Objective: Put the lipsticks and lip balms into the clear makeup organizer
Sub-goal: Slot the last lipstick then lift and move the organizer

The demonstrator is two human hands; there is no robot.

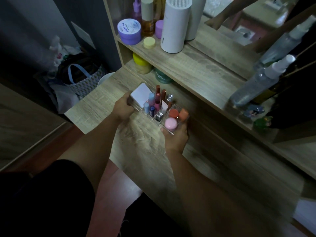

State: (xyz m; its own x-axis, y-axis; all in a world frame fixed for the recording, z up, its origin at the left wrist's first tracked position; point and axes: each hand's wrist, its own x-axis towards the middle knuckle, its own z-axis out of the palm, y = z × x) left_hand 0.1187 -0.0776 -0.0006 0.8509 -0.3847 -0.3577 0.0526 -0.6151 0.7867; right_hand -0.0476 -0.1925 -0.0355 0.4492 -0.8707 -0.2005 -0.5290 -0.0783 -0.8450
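The clear makeup organizer (168,132) stands on the wooden vanity top, gripped at both ends. My left hand (123,108) holds its far left end and my right hand (175,137) holds its near right corner. Several lipsticks (157,95) stand upright in its compartments, with a blue tube (151,111) and a silver one (159,116). A white flat compact (141,95) leans in the left section. A pink round balm (171,124), a red one (173,113) and an orange cap (183,114) fill the right end. The picture is motion-blurred.
A shelf (196,62) behind holds a purple jar (129,31), a yellow pot (149,42), bottles and a white cylinder (175,25). A clear spray bottle (259,81) stands at the right before a mirror. A patterned tote bag (85,82) sits on the floor at the left.
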